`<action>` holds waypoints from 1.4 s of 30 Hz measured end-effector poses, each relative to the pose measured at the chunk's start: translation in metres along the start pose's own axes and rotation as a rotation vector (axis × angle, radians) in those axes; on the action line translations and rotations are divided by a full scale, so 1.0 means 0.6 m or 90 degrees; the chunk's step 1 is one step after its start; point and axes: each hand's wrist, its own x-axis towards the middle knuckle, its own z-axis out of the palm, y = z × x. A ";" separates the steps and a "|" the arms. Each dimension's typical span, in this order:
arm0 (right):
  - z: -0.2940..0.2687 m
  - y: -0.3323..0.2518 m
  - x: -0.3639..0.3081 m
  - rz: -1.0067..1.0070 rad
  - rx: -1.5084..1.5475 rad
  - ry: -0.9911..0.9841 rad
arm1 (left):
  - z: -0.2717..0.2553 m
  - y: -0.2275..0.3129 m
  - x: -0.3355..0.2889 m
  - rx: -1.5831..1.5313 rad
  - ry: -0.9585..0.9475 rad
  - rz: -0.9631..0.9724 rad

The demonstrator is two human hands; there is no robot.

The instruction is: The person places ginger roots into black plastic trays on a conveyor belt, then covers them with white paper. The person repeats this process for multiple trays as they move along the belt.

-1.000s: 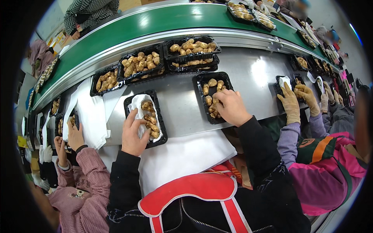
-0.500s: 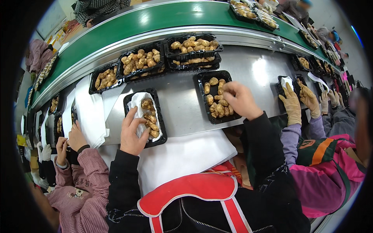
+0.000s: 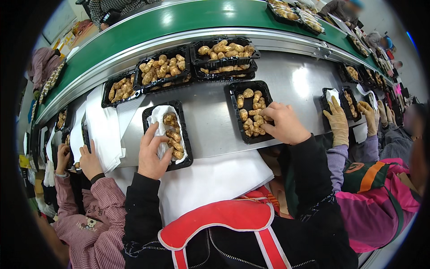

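Knobbly brown mushrooms fill several black plastic trays. Under my left hand (image 3: pixel 153 154) is a black tray (image 3: pixel 186 142) lined with white paper (image 3: pixel 157 115). A few mushrooms (image 3: pixel 174 136) lie in a column on that paper. My left fingers are spread and bent over the tray's left side, touching the lining. To the right stands another black tray (image 3: pixel 235 101), unlined, with loose mushrooms (image 3: pixel 253 125) and gaps between them. My right hand (image 3: pixel 286 123) reaches over its right rim, thumb and fingers closed around a mushroom that they partly cover.
Filled mushroom trays (image 3: pixel 163 71) stand along the metal rail, some stacked. Beyond runs a green conveyor belt (image 3: pixel 201 20). White paper sheets (image 3: pixel 102 123) lie at left and a white stack (image 3: pixel 215 179) before me. Co-workers' hands (image 3: pixel 91 162) and gloved hands (image 3: pixel 338 123) work on either side.
My right hand has moved slightly right and down, from above the mushrooms to the tray's right side. My left hand keeps its place. The left co-worker's hands have shifted left.
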 end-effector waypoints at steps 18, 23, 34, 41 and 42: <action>0.056 0.039 0.076 -0.031 -0.113 0.120 | 0.003 -0.002 0.003 -0.006 -0.001 -0.017; 0.015 0.040 0.071 0.060 0.109 0.081 | 0.000 -0.003 0.001 -0.006 -0.002 -0.011; 0.007 -0.020 0.017 -0.063 0.299 -0.047 | -0.002 -0.004 0.005 -0.003 -0.012 -0.013; 0.011 0.039 0.044 0.034 0.035 0.234 | 0.006 -0.006 0.007 -0.012 0.003 0.000; 0.017 0.045 0.049 0.019 -0.018 0.238 | 0.004 -0.008 0.004 -0.012 0.003 0.001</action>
